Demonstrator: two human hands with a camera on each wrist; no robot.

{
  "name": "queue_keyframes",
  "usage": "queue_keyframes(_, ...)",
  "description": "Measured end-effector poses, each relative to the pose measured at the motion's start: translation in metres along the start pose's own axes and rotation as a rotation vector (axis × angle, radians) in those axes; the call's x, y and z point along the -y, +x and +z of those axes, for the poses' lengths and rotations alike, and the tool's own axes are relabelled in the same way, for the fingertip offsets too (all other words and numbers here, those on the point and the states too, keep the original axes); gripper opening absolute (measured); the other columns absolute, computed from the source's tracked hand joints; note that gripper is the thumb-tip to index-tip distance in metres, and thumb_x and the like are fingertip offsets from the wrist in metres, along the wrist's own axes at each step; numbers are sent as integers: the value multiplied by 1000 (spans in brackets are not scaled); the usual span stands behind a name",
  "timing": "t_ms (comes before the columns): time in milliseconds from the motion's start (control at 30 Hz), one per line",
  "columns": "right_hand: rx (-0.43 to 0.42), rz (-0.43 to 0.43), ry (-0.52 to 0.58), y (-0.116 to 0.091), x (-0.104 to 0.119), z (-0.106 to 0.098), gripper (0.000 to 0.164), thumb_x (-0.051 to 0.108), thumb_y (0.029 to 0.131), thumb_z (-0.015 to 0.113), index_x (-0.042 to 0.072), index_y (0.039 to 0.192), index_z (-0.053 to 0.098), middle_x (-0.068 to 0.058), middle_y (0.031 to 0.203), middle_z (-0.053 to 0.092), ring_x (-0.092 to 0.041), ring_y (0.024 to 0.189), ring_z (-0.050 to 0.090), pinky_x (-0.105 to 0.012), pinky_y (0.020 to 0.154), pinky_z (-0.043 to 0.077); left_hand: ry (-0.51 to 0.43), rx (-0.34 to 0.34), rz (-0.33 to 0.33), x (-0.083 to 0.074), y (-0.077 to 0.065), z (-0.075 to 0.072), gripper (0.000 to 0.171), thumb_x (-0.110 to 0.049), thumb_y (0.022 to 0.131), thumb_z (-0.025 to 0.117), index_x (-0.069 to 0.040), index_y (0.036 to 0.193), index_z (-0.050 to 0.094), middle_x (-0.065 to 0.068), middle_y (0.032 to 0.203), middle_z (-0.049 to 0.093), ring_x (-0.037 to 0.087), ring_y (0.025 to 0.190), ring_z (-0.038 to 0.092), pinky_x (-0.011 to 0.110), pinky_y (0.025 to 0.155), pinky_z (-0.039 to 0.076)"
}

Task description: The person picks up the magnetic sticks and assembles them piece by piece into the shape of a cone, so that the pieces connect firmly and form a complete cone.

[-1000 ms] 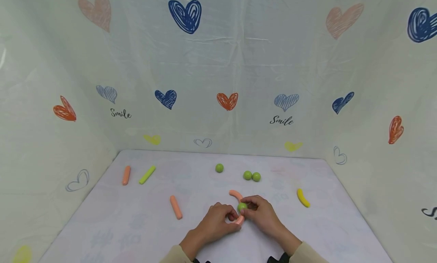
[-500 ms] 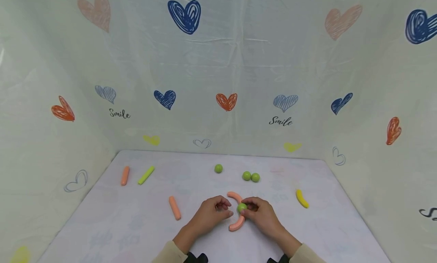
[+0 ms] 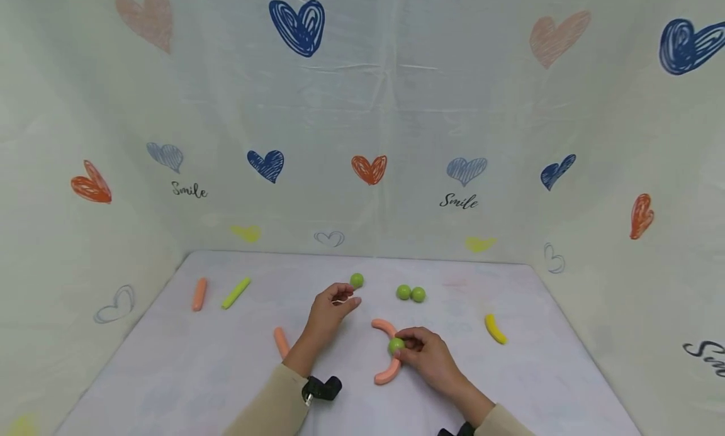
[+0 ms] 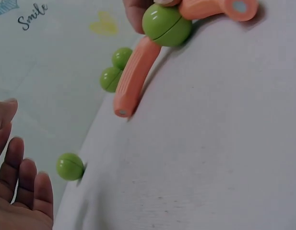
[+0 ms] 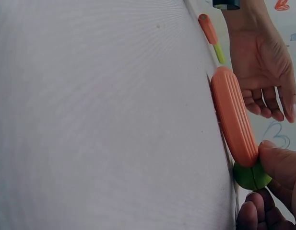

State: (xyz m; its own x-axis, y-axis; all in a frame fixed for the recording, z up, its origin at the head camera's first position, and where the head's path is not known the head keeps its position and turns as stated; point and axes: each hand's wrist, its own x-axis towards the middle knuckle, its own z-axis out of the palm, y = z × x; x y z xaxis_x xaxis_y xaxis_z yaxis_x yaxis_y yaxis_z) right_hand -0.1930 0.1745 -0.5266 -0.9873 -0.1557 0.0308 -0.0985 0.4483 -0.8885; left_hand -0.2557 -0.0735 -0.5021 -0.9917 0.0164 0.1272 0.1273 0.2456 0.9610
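Observation:
My right hand pinches a green ball between thumb and fingers, low over the white table. Two curved orange sticks touch that ball, one curved stick on its far side and another curved stick on its near side. In the left wrist view, small grey discs show at the ends of the orange sticks. My left hand holds nothing. Its fingers are loosely extended just short of a single green ball near the back, and the left wrist view shows a gap between hand and ball.
Two green balls sit side by side at the back. A curved yellow stick lies on the right. Leftward are an orange stick, a lime stick and another orange stick, partly behind the left forearm. A printed cloth hangs behind.
My left hand let go of the near curved orange stick and moved away and leftward toward the single green ball at the back. My right hand keeps pinching its ball in place.

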Motion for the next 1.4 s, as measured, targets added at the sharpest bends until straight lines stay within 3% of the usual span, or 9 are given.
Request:
queue_keyframes(200,9,-17,12,0,-2,-1,33,17,87,86,5,116,75,-4,99,70,-10,83,61,-22,72,53,-39,-29,5,0,22,-3,32,-13,95,79,-3,124,70,17,124,70,27,113,60,36,97,49)
queue_keyframes(667,40,2,27,2,-5,0,33,21,89,86,8,118,75,-4,102,70,-11,86,62,-21,73,52,26,0,-57,17,57,-1,43,-18,96,78,-5,135,66,17,138,62,33,127,51,50,106,44)
queue_keyframes(933,42,0,25,1,-2,-3,33,19,88,86,8,117,75,-3,98,68,-10,82,59,-21,70,50,103,10,-58,22,68,4,42,-15,94,80,-8,134,69,16,137,62,34,129,52,52,110,44)
queue_keyframes(1233,38,11,10,0,-1,-3,32,23,88,87,10,116,76,-3,96,66,-10,81,57,-21,70,48,236,67,-55,23,73,7,48,-16,95,79,-10,140,67,15,141,62,34,131,55,53,113,44)
queue_keyframes(1400,37,9,22,0,-1,-2,32,22,89,86,10,117,76,-3,96,66,-10,81,58,-21,70,48,301,86,-41,23,72,8,39,-15,94,80,-10,132,72,15,138,63,34,128,57,53,112,45)
